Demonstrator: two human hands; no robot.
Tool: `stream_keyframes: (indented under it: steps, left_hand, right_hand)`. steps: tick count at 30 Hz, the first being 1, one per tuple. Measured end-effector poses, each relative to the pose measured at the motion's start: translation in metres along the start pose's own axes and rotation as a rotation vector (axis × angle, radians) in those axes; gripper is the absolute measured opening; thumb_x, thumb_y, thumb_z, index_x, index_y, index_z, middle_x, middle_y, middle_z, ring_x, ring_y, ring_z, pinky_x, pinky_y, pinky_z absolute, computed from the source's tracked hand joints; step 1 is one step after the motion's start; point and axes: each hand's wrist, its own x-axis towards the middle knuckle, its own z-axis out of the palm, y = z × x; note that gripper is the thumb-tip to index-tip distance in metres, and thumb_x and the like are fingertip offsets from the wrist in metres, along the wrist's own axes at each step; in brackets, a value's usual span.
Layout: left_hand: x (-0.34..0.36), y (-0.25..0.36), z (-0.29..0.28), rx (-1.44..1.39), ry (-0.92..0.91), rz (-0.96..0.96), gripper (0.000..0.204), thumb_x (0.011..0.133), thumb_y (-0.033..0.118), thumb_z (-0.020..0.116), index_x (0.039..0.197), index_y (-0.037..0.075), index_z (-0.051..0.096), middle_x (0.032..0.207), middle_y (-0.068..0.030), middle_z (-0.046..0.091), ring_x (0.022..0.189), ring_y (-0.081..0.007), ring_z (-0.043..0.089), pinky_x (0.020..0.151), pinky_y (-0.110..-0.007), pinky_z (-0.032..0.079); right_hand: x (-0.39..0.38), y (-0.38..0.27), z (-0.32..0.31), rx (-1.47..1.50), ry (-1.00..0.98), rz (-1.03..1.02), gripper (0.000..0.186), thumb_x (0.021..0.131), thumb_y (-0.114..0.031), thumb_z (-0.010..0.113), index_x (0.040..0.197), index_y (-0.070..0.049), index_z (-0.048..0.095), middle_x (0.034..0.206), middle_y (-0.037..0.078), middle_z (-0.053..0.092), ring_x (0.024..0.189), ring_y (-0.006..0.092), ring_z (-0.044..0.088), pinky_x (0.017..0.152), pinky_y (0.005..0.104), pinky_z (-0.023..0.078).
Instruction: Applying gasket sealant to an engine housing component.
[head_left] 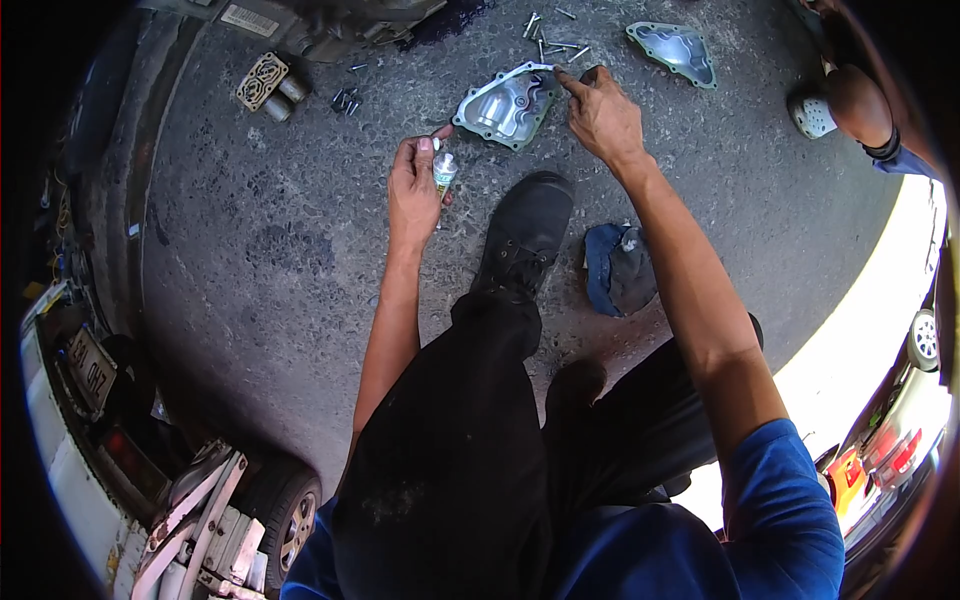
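My left hand (412, 185) is closed around a small bottle or tube (444, 172) with a pale teal label. A small white piece, perhaps its cap, shows by the thumb. In front of it, a silvery metal cover (508, 108) lies hollow side up on the ground. Its rim has bolt holes, and a whitish band runs along the far edge. My right hand (606, 115) reaches to the cover's far right corner. Its index finger is stretched out at the rim and seems to touch it; the other fingers are bent, with nothing visible in them.
Loose bolts (562, 47) lie beyond the cover, and more small bolts (346, 101) to its left. A second metal cover (675, 52) is at far right, a cast part (268, 85) at far left. Dark cloth (618, 270) lies beside my shoe (528, 230). Another person's foot (812, 115) stands right.
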Motion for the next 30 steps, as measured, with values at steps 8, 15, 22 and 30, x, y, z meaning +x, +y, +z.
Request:
stream_keyframes:
  steps: [8, 15, 22, 30]
  left_hand:
    - [0.001, -0.002, -0.004, -0.009, -0.001, -0.011, 0.042, 0.108, 0.039, 0.043, 0.109, -0.001, 0.057, 0.113, -0.0063, 0.071, 0.058, -0.0063, 0.052, 0.047, -0.024, 0.046]
    - [-0.001, 0.002, -0.003, 0.012, -0.026, -0.019, 0.042, 0.108, 0.039, 0.041, 0.107, 0.0, 0.056, 0.116, -0.0064, 0.071, 0.058, -0.0062, 0.051, 0.048, -0.024, 0.046]
    - [-0.003, 0.004, 0.002, 0.006, -0.01, -0.002, 0.043, 0.108, 0.039, 0.041, 0.105, 0.0, 0.057, 0.113, -0.0065, 0.071, 0.058, -0.0063, 0.051, 0.048, -0.025, 0.046]
    - [-0.003, 0.003, 0.0, 0.03, -0.022, -0.003, 0.044, 0.108, 0.04, 0.04, 0.11, 0.0, 0.056, 0.12, -0.0074, 0.07, 0.053, -0.007, 0.049, 0.049, -0.024, 0.045]
  right_hand:
    - [-0.002, -0.003, 0.001, 0.087, 0.039, 0.054, 0.042, 0.09, -0.018, 0.057, 0.131, -0.021, 0.065, 0.113, 0.017, 0.061, 0.103, 0.035, 0.064, 0.087, 0.0452, 0.055]
    - [-0.015, 0.0, 0.004, 0.134, 0.025, 0.072, 0.044, 0.091, -0.017, 0.055, 0.134, -0.023, 0.063, 0.114, 0.016, 0.06, 0.104, 0.0344, 0.064, 0.089, 0.0448, 0.054]
    - [-0.015, 0.001, 0.004, 0.129, -0.009, 0.056, 0.042, 0.089, -0.018, 0.056, 0.131, -0.02, 0.065, 0.115, 0.018, 0.06, 0.103, 0.036, 0.064, 0.088, 0.0462, 0.054]
    - [-0.019, -0.008, 0.008, 0.249, 0.007, 0.168, 0.042, 0.09, -0.019, 0.055, 0.131, -0.019, 0.065, 0.117, 0.019, 0.06, 0.103, 0.0375, 0.064, 0.09, 0.0457, 0.054]
